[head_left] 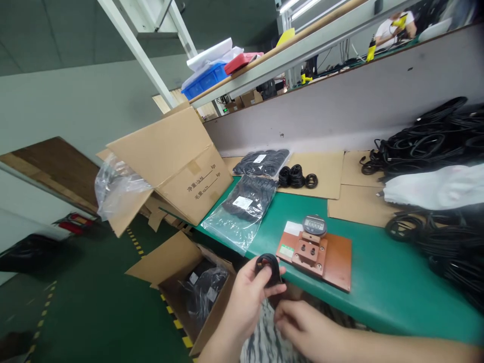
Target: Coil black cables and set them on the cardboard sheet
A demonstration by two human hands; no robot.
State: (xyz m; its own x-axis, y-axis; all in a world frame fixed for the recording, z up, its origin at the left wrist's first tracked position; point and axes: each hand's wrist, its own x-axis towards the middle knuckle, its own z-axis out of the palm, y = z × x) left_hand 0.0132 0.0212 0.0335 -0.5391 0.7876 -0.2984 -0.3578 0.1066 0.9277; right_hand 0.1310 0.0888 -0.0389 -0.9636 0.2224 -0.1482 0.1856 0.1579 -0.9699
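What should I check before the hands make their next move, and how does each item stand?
1. Left hand grips the black coil: ok.
2. Right hand free: cannot tell; its fingers curl inward and the palm is hidden.
3. Gauge display shows zeros: ok.
4. Nearer clear bag sealed: cannot tell.
5. Lower carton open: ok, flaps spread, bagged items inside.

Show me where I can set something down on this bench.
Bare green mat lies between the digital gauge fixture and the black cable heaps at right; a narrower strip separates the fixture from the front plastic bag. The cardboard sheet is bare right of the small black coils. Crowded: the right end, and around the rear plastic bag.
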